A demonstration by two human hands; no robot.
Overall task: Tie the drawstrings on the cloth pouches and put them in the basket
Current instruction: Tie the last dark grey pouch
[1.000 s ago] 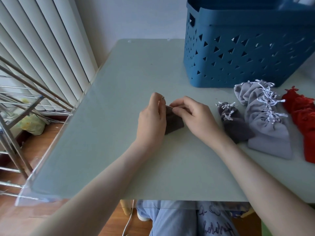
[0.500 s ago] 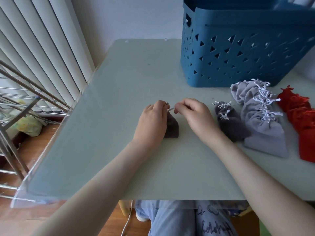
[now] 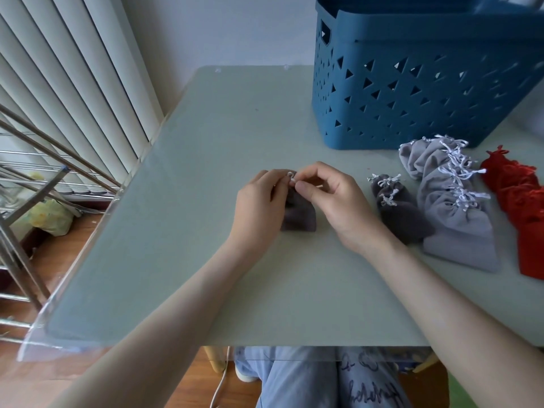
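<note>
A small dark grey pouch (image 3: 298, 214) lies on the pale green table (image 3: 223, 160) between my hands. My left hand (image 3: 259, 201) and my right hand (image 3: 332, 198) both pinch its white drawstring (image 3: 291, 176) at the pouch's gathered top. The blue plastic basket (image 3: 412, 83) with triangular holes stands at the back right. Its inside is out of sight.
To the right lie two more dark grey pouches (image 3: 394, 204), several light grey pouches (image 3: 453, 207) and several red pouches (image 3: 524, 201) at the table's right edge. A metal drying rack (image 3: 35, 178) stands off the table's left side. My legs show below the front edge.
The pouch has turned upright, with its gathered top pointing away from me. My fingers have closed in on the white string, and a small loop now shows between them.
</note>
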